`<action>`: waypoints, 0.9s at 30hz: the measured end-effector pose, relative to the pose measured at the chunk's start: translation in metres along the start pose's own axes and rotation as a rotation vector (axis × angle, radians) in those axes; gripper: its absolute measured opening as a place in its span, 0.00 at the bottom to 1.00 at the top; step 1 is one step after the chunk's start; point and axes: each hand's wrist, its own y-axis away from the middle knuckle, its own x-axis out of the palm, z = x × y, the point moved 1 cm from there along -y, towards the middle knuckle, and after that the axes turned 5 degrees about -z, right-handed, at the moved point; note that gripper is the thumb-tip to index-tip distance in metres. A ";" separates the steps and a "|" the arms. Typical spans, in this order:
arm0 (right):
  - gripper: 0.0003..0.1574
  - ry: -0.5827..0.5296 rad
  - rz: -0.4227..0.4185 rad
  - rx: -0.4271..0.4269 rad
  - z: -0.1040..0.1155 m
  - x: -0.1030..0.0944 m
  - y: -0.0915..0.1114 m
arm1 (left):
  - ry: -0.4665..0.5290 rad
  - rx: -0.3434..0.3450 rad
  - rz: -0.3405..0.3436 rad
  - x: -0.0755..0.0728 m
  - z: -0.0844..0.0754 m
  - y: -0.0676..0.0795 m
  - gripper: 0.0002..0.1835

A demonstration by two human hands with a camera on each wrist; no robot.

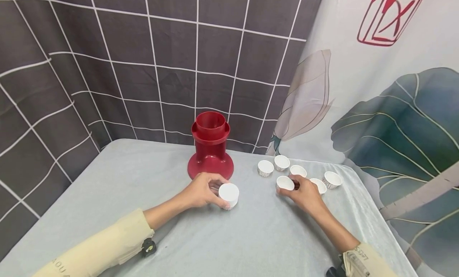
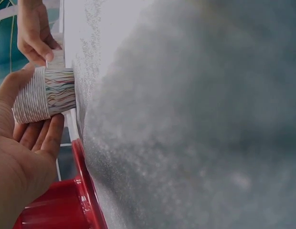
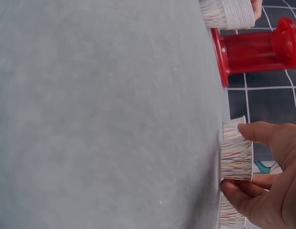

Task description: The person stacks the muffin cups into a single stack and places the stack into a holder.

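Note:
My left hand (image 1: 203,191) grips a nested stack of white paper baking cups (image 1: 228,194) between thumb and fingers, mouths facing up. In the left wrist view the many rims of the stack (image 2: 31,99) show above a wall printed with wavy coloured lines. To the right, my right hand (image 1: 307,193) pinches a single paper baking cup (image 1: 285,183) by its sides, thumb on the near side. That cup stands upright, its base right at the cloth in the right wrist view, where its printed wall (image 3: 236,155) shows between thumb and fingers.
Several more paper cups (image 1: 265,168) stand upright around the right hand, towards the table's back right. Behind the left hand rises a red plastic holder (image 1: 210,149) with a round base and open tube top. A pale cloth (image 1: 229,241) covers the table; hanging fabric borders its back.

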 end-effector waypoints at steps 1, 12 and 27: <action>0.28 -0.028 -0.013 -0.017 -0.007 0.003 -0.002 | -0.002 0.001 0.001 0.000 0.000 0.000 0.29; 0.42 -0.063 0.047 0.030 0.011 0.001 0.003 | -0.017 -0.001 0.005 -0.001 -0.001 0.000 0.29; 0.41 -0.084 0.077 0.043 0.026 0.010 0.006 | -0.028 -0.003 0.004 -0.001 -0.001 0.001 0.29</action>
